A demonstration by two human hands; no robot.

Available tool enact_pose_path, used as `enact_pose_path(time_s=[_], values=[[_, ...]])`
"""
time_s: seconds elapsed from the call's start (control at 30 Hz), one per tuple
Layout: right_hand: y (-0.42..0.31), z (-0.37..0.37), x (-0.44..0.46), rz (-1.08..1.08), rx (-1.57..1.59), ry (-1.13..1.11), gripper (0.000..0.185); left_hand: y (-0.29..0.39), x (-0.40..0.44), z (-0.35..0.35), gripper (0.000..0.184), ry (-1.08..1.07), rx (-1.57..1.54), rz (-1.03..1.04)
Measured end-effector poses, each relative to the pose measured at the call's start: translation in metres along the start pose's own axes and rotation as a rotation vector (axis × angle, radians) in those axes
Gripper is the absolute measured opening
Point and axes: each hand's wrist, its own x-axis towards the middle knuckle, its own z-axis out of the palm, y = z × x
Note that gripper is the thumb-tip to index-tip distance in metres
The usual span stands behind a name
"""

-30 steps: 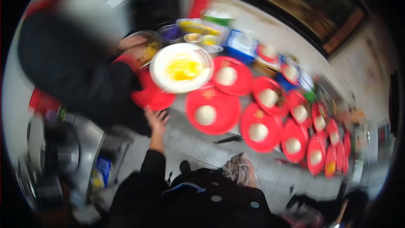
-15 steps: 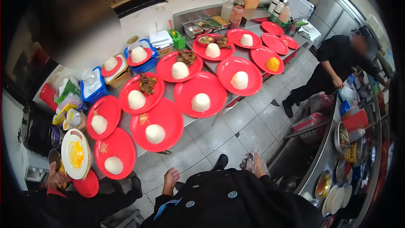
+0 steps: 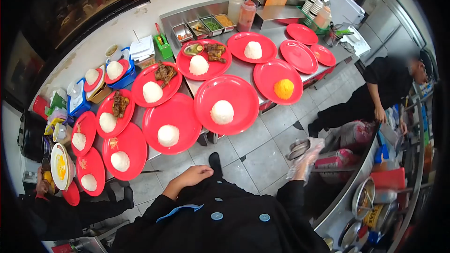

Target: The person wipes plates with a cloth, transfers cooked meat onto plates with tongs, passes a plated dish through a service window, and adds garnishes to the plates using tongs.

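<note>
My left hand (image 3: pixel 196 175) is bare and held low in front of me, its fingers curled together with nothing visible in them. On my right hand (image 3: pixel 307 157) is a clear plastic glove, and it grips a grey metal utensil (image 3: pixel 298 149) with rounded ends, whose exact kind I cannot make out. Both hands are over the floor, apart from the counter. Closest to them on the counter are a red plate (image 3: pixel 243 94) with a white rice mound (image 3: pixel 222 112) and another red plate (image 3: pixel 154 107) with a rice mound (image 3: pixel 168 135).
More red plates line the steel counter (image 3: pixel 274 30), some with grilled meat (image 3: pixel 165 73), one with yellow rice (image 3: pixel 284 89). Sauce bottles (image 3: pixel 246 16) and topping trays (image 3: pixel 212 26) stand behind. One co-worker (image 3: pixel 389 82) bends at the right shelves; another's hand (image 3: pixel 42 186) is beside a white plate (image 3: pixel 61 165).
My view has moved rightward along the counter. My left hand has gone from spread fingers to curled ones. My gloved right hand has reached further forward, with the grey utensil now showing more clearly.
</note>
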Motion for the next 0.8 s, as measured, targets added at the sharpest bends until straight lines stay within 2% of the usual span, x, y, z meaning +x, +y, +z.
enact_pose_path(time_s=[0.07,0.13,0.2,0.23,0.27,0.33,0.37,0.4,0.43,0.47,0.53,0.57,0.6,0.67,0.7,0.8], values=[[-0.022,0.023,0.031,-0.103,0.046,-0.131,0.042,0.065,0.024,-0.005,0.029,-0.125,0.159,0.045],[-0.043,0.061,0.051,-0.152,0.027,-0.02,0.042,0.106,0.053,-0.011,0.03,-0.173,0.154,0.142],[-0.049,0.038,0.146,-0.132,-0.567,-0.234,0.041,0.141,0.081,-0.018,0.034,-0.229,0.124,0.153],[-0.032,0.03,0.206,-0.248,-0.452,-0.352,0.049,0.153,0.094,-0.019,0.033,-0.202,0.07,0.183],[-0.048,0.094,0.161,-0.292,-0.426,-0.354,0.063,0.165,0.103,-0.02,0.033,-0.173,0.015,0.204],[-0.056,0.152,0.179,-0.321,-0.358,-0.658,0.067,0.188,0.114,-0.025,0.032,-0.146,-0.047,0.213],[-0.071,0.215,0.163,-0.203,-0.254,-0.655,0.063,0.194,0.119,-0.026,0.032,-0.102,-0.004,0.242],[-0.08,0.26,0.186,-0.322,-0.323,-0.855,0.061,0.201,0.123,-0.028,0.031,-0.055,0.039,0.269],[-0.092,0.299,0.198,-0.326,-0.378,-0.809,0.062,0.208,0.124,-0.03,0.031,-0.003,0.047,0.26],[-0.1,0.343,0.248,-0.368,-0.517,-0.868,0.066,0.21,0.126,-0.031,0.031,0.019,0.042,0.247],[-0.092,0.412,0.291,-0.383,-0.406,-0.789,0.065,0.211,0.126,-0.034,0.03,0.194,0.16,0.208],[-0.08,0.426,0.31,-0.36,-0.404,-0.804,0.065,0.209,0.124,-0.032,0.03,0.322,0.24,0.21],[-0.061,0.434,0.325,-0.243,-0.428,-0.843,0.063,0.209,0.119,-0.028,0.03,0.339,0.237,0.185],[-0.006,0.437,0.338,-0.113,-0.457,-1.033,0.053,0.211,0.112,-0.023,0.031,0.501,0.064,0.072],[0.03,0.416,0.298,-0.068,-0.237,-1.212,0.045,0.204,0.111,-0.018,0.031,0.523,-0.016,0.044],[0.093,0.353,0.195,0.498,-0.481,-1.482,0.022,0.207,0.112,-0.006,0.031,0.573,0.03,-0.053]])
